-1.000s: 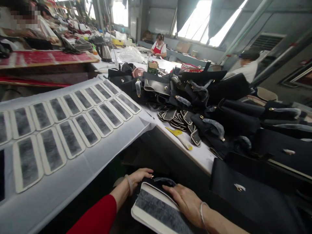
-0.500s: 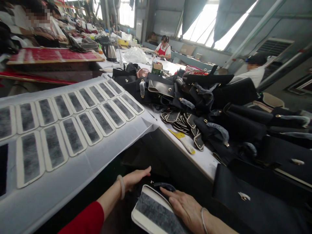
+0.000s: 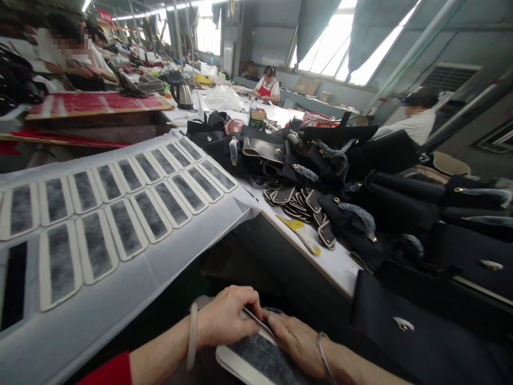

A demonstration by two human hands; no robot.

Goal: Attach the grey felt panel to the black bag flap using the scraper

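At the lower edge of the view, a flat oblong panel (image 3: 256, 361) lies low in front of the person, below the table edge (image 3: 320, 256). Its long axis runs from lower right to upper left, with the rounded far end pointing toward the left hand (image 3: 226, 321). The panel has a smooth cream border around a mottled grey centre of felt-like texture; its near end is cut off by the frame.

The left hand is curled closed over the far end of the panel, thumb side uppermost, a pale bangle (image 3: 192, 336) on the wrist and a red sleeve (image 3: 108, 371) behind. The right hand (image 3: 296, 339) lies flat, fingers extended along the panel's right edge, pressing on it; a thin metal bangle (image 3: 324, 355) circles that wrist. The two hands touch at the fingertips over a thin dark edge between them.

On the white sheet (image 3: 120, 299) to the left, matching cream-bordered grey panels (image 3: 124, 227) lie in two rows. To the right, black leather bag parts (image 3: 360, 182) with gold fittings are heaped on the table.
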